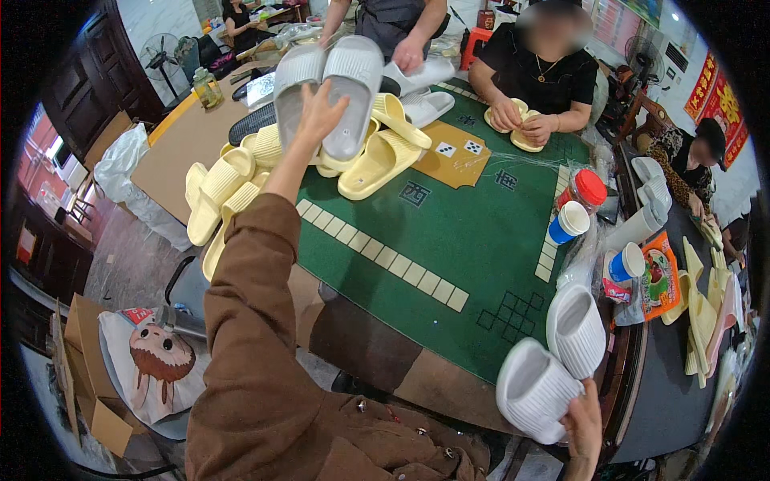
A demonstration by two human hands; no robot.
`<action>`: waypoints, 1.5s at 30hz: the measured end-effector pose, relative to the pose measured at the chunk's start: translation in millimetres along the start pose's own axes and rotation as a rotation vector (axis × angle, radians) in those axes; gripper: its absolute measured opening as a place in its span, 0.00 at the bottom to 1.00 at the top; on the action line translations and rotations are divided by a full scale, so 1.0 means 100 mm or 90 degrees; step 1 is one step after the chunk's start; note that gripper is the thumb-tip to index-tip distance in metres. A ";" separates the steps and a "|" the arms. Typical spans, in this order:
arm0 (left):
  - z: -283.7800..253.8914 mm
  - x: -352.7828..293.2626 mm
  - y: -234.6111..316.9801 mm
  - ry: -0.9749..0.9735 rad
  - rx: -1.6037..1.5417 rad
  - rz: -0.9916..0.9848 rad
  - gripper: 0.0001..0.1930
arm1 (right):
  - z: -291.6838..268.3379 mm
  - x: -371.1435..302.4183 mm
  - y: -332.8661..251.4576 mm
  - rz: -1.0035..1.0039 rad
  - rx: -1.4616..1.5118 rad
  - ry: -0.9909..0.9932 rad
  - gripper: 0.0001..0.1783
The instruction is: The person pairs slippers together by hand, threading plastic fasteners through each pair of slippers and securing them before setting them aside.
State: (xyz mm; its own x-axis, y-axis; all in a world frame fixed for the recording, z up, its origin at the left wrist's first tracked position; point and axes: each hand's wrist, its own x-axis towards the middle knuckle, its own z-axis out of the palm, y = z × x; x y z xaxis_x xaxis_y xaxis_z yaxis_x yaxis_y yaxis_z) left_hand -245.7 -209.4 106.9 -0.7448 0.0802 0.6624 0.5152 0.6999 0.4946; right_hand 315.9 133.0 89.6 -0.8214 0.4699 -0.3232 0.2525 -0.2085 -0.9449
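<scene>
My left hand (pixel 319 117) reaches far across the table, its fingers closed at the adjoining inner edges of a pair of grey slippers (pixel 355 76). The pair stands tilted up above a pile of pale yellow slippers (pixel 377 167), straps facing a standing co-worker. At the lower right, my right hand (pixel 585 425) grips a light grey slipper (pixel 536 390) by its edge. Its ribbed strap is toward me, and a second light grey slipper (pixel 577 330) touches it at the table's corner. My right fingertips are partly hidden.
The green mat (pixel 385 301) carries printed tiles. A red-lidded jar (pixel 584 189), a paper cup (pixel 569 222) and an orange packet (pixel 659 276) line the right edge. Across the table, a seated person (pixel 533 92) handles yellow slippers. A chair with a printed bag (pixel 160 361) stands left.
</scene>
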 end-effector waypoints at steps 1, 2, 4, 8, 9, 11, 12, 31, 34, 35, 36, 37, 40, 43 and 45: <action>0.04 -0.01 -0.17 -0.029 0.065 -0.025 0.30 | 0.18 0.02 0.01 0.033 0.010 0.010 0.41; 0.08 -0.02 -0.29 -0.056 0.121 -0.049 0.33 | 0.25 0.03 0.05 0.051 0.008 -0.010 0.41; 0.10 -0.19 -0.56 -0.142 0.202 0.007 0.34 | 0.31 0.13 0.18 0.093 0.003 -0.063 0.43; -0.03 -0.39 -0.64 -0.197 0.151 0.039 0.32 | 0.31 0.30 0.43 0.123 0.005 -0.126 0.42; -0.07 -0.42 -0.57 -0.149 0.035 0.023 0.30 | 0.30 0.32 0.44 0.109 0.015 -0.129 0.42; -0.18 -0.58 -0.40 -0.116 0.032 0.024 0.28 | 0.34 0.30 0.37 0.125 -0.014 -0.122 0.43; -0.27 -0.71 -0.34 -0.117 0.010 0.049 0.27 | 0.33 0.29 0.39 0.117 -0.035 -0.102 0.45; -1.48 -1.96 -1.30 0.078 0.076 -0.301 0.25 | 0.29 0.31 0.61 0.045 -0.050 -0.074 0.49; -1.50 -1.84 -1.51 0.110 0.280 -0.270 0.17 | 0.19 0.34 0.71 0.042 -0.040 -0.093 0.48; -1.49 -1.85 -1.52 0.112 0.277 -0.268 0.17 | 0.21 0.34 0.72 0.041 -0.028 -0.078 0.48; -1.52 -1.89 -1.53 0.124 0.344 -0.233 0.16 | 0.21 0.34 0.72 0.040 -0.015 -0.065 0.48; -1.51 -1.88 -1.42 0.134 0.404 -0.196 0.14 | 0.21 0.35 0.72 0.035 -0.015 -0.058 0.48; -1.66 -1.89 -1.16 0.178 0.290 -0.185 0.15 | 0.22 0.33 0.71 0.039 -0.012 -0.055 0.48; -1.71 -1.89 -0.93 0.199 0.159 -0.233 0.17 | 0.21 0.35 0.69 0.035 -0.019 -0.063 0.48; -1.70 -1.91 -0.88 0.228 0.063 -0.213 0.16 | 0.15 0.36 0.73 0.031 -0.036 -0.088 0.48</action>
State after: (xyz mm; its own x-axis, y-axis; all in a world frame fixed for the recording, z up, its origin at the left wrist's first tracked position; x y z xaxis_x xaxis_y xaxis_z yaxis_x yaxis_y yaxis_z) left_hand -76.5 -406.7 32.5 -0.6613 -0.3964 0.6368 0.2173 0.7113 0.6684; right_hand 297.1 121.6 9.5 -0.8687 0.3374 -0.3626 0.3191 -0.1785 -0.9307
